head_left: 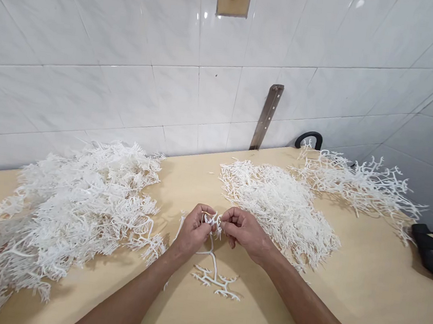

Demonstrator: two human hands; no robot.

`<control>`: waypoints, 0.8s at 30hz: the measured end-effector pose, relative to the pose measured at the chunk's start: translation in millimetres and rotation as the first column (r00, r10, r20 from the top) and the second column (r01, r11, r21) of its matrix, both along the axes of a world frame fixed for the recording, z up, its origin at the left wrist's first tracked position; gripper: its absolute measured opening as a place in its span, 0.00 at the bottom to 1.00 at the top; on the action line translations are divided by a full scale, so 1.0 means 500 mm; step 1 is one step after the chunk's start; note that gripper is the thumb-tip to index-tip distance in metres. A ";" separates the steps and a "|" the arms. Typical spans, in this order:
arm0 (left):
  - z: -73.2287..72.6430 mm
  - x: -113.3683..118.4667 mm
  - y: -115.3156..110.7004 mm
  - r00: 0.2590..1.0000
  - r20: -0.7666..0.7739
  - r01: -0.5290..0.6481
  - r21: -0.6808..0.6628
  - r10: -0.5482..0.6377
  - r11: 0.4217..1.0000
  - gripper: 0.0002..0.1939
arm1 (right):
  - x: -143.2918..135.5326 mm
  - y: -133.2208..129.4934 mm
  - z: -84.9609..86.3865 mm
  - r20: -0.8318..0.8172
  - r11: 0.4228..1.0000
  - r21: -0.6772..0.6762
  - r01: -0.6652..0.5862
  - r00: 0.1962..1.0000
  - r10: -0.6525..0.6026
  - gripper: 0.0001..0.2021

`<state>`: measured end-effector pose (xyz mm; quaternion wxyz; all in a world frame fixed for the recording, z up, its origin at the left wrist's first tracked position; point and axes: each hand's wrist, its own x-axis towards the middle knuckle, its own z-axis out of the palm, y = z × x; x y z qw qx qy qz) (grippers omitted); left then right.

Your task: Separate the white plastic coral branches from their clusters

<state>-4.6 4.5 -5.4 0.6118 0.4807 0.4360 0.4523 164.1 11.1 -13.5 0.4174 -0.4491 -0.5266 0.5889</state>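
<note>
White branched piece (212,262): held up between the fingers of both hands at its far, twiggy end; its stem runs from there toward the wearer, ending in forked twigs low over the table (387,309), where contact cannot be told.
Left hand (190,234): the twig cluster is pinched between thumb and forefinger.
Right hand (246,236): thumb and forefinger are drawn together at the tips, and a twig of the same cluster appears to be nipped between them.
Step in hand: close work on the cluster, judged to be the parting of small twigs from the stem; no fully loose twig can be made out at the fingertips.
Next move: a steady grip is called for on the left, with a short, controlled pull or twist on the right, so that the thin stem is not snapped.
Tangled heap (91,205): spread to the left of the fingers, well apart from the pinch.
Heap of small pieces (280,202): lying just beyond and to the right of the right fingers.
Bare branched stems (354,179): piled farther out, beyond the small pieces to the right.
</note>
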 end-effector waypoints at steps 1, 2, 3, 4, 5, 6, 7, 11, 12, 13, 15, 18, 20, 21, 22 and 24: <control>0.001 -0.001 0.000 1.000 -0.006 0.012 -0.008 -0.012 1.000 0.15 | 0.001 -0.001 0.002 -0.008 1.000 -0.005 -0.018 1.000 0.018 0.07; 0.002 -0.002 0.001 1.000 -0.015 0.020 -0.018 -0.020 1.000 0.14 | 0.001 -0.002 0.004 -0.011 0.999 -0.007 -0.031 0.999 0.031 0.07; 0.003 -0.003 0.001 0.999 -0.025 0.023 -0.027 -0.024 0.999 0.13 | 0.002 -0.002 0.005 -0.010 0.999 -0.006 -0.035 0.999 0.035 0.07; 0.004 -0.003 0.000 0.999 -0.036 0.022 -0.030 -0.023 0.999 0.13 | 0.002 -0.003 0.006 -0.006 0.999 -0.003 -0.033 0.999 0.033 0.08; 0.003 -0.004 0.000 0.999 -0.049 0.018 -0.023 -0.019 1.000 0.13 | 0.003 -0.003 0.006 -0.002 1.000 0.003 -0.026 1.000 0.026 0.08; 0.002 -0.004 -0.001 0.998 -0.062 0.014 -0.008 -0.014 1.000 0.14 | 0.003 -0.003 0.005 0.003 1.000 0.010 -0.020 1.000 0.020 0.09; 0.001 -0.003 -0.001 0.997 -0.077 0.010 0.012 -0.009 1.000 0.15 | 0.003 -0.002 0.004 0.008 1.000 0.019 -0.013 1.000 0.013 0.09; -0.012 -0.004 0.000 0.989 -0.145 0.009 0.089 0.004 0.996 0.18 | 0.004 -0.002 0.003 0.038 0.999 0.044 0.006 0.999 -0.007 0.10; -0.015 -0.004 0.001 0.988 -0.156 0.002 0.095 0.013 0.995 0.19 | 0.004 -0.002 0.004 0.047 0.999 0.048 0.006 0.999 -0.008 0.10; -0.018 -0.005 0.002 0.986 -0.162 -0.008 0.096 0.024 0.995 0.20 | 0.005 -0.002 0.004 0.054 0.999 0.053 0.005 0.999 -0.008 0.10; -0.020 -0.006 0.005 0.985 -0.169 -0.025 0.081 0.038 0.996 0.23 | 0.005 -0.002 0.005 0.062 0.998 0.063 0.001 0.998 -0.005 0.10; -0.017 -0.009 0.011 0.986 -0.167 -0.011 0.031 0.016 0.999 0.28 | 0.006 -0.002 0.006 0.087 0.997 0.080 0.006 0.996 -0.013 0.09; -0.011 -0.010 0.013 0.989 -0.145 0.021 -0.003 -0.021 1.000 0.28 | 0.007 -0.002 0.006 0.113 0.996 0.092 0.009 0.993 -0.020 0.09; -0.008 -0.010 0.014 0.991 -0.130 0.041 -0.018 -0.043 0.999 0.27 | 0.007 -0.001 0.006 0.122 0.995 0.097 0.011 0.992 -0.023 0.09; -0.005 -0.011 0.014 0.991 -0.117 0.060 -0.028 -0.063 0.998 0.26 | 0.007 -0.002 0.007 0.128 0.995 0.100 0.009 0.992 -0.022 0.09; -0.001 -0.010 0.013 0.991 -0.104 0.078 -0.039 -0.082 0.996 0.24 | 0.007 -0.002 0.009 0.133 0.995 0.102 0.001 0.991 -0.014 0.08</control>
